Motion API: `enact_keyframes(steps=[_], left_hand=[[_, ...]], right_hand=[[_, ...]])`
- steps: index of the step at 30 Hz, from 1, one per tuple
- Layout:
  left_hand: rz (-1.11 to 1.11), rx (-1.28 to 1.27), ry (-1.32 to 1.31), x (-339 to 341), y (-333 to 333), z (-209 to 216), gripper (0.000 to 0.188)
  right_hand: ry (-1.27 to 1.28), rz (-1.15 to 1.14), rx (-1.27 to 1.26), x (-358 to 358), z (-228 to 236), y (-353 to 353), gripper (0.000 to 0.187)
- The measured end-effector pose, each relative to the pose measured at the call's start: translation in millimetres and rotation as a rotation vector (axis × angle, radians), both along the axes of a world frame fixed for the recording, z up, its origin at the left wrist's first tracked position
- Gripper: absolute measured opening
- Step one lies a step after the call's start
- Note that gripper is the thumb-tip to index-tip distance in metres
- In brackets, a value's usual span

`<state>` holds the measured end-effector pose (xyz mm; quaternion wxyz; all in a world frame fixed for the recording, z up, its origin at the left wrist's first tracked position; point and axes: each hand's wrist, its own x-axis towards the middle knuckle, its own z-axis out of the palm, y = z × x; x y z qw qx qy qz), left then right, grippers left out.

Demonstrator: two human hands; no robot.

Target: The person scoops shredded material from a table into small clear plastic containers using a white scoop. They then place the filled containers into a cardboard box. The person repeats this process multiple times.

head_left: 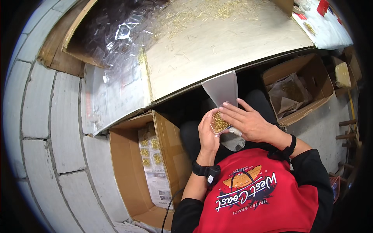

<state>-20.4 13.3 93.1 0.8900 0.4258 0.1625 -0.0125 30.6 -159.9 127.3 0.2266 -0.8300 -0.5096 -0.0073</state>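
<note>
Left hand [210,134] and right hand [250,124] meet near the centre of the frame: the left curls around the side of a small clear box [220,125], gripping it, while the right lies over it, fingers extended and slightly parted. Gold-coloured pieces fill the box; its translucent lid [222,88] stands open just above. Across the top, the table [233,46] carries loose gold pieces and, upper left, heaped clear plastic cases [124,33]. 2 cartons flank the person: lower left [171,143], right [319,75].
</note>
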Motion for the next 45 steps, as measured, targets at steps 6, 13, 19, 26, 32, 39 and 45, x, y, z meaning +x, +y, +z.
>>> enact_keyframes(steps=[6,13,19,26,32,39,45], left_hand=[[0.025,0.004,0.074,0,1,0,0.042],[0.057,0.060,0.078,1,19,29,0.041],[0.068,0.202,0.033,-7,64,65,0.032],[0.568,0.441,-0.054,-97,225,123,0.032],[0.741,0.389,0.323,-216,292,20,0.030],[0.490,0.156,0.675,-282,244,-87,0.021],[0.381,0.008,0.687,-287,215,-138,0.012]], right_hand=[[0.071,-0.131,0.314,11,9,-7,0.048],[0.734,-0.434,0.609,12,9,-20,0.044],[0.688,-0.241,0.504,17,23,19,0.051],[0.743,-0.324,0.453,15,-9,19,0.046],[0.831,-0.386,0.396,25,-42,3,0.044],[0.586,-0.243,0.020,24,-20,42,0.045],[0.518,-0.029,-0.171,2,-8,84,0.043]])
